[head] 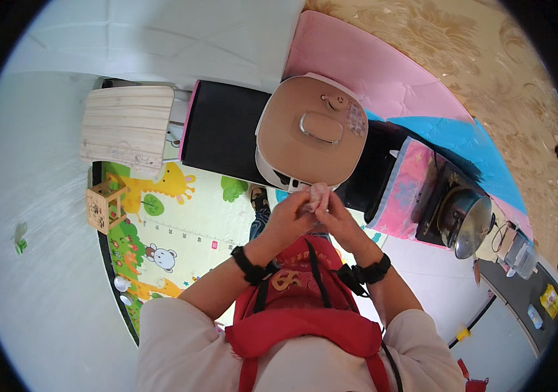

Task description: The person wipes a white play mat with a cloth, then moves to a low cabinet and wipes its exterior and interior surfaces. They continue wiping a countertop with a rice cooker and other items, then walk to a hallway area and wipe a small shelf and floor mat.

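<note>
Both my hands meet in front of my chest around a small crumpled pink-and-white cloth [318,195]. My left hand [286,216] grips it from the left side. From the right, my right hand [341,223] pinches it between thumb and fingers. Just beyond them stands a rice cooker [284,132], with a tan lid that is down and a handle on top. The cloth overlaps the cooker's front edge in this view, and I cannot tell whether it touches. My fingers hide part of the cloth.
The cooker stands on a black-topped surface [230,127]. Left of it are a wooden board [127,125] and a small wooden stool [105,208]. To the right lie a pink patterned towel [401,191] and a pot with a glass lid [470,225]. A cartoon mat [195,215] covers the floor.
</note>
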A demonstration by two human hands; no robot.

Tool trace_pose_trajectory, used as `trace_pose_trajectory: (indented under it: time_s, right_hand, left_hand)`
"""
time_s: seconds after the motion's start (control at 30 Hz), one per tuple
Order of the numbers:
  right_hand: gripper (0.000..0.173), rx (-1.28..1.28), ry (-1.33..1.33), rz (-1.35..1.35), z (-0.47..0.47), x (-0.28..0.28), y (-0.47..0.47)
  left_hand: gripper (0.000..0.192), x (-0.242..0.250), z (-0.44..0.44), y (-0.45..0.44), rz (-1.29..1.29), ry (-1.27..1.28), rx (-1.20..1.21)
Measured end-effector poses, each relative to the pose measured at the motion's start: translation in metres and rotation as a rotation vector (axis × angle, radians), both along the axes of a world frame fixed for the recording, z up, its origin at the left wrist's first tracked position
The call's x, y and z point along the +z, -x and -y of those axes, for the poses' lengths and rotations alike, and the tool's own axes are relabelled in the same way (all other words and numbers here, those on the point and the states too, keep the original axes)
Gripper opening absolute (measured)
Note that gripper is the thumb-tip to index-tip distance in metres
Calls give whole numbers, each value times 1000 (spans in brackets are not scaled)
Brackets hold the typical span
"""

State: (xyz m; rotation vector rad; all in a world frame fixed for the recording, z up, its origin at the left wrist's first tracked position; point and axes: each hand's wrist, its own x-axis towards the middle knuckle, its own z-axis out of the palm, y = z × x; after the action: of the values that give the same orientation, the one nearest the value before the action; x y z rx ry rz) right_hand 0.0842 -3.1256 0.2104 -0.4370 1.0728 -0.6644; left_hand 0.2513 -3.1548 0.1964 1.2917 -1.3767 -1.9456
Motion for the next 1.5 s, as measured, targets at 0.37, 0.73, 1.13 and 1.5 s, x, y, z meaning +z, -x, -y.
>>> trace_pose_trajectory:
  time_s: [0.37,0.73,1.13,1.5]
  right_hand:
    - [21,-242,455,-925,77,-7,67]
    - [31,281,717,-1530,91,-35,42]
    - [20,276,928,-1222,150,-26,-89]
    - [30,423,898,-1191,73,-6,3]
  left_hand:
    - [42,-3,8,-11,110,66,268]
    - [48,-60,49,-28,-72,-402,651]
    - [39,-71,48,-34,-62,-337,622]
    - [61,-67,55,-30,-85,-344,569]
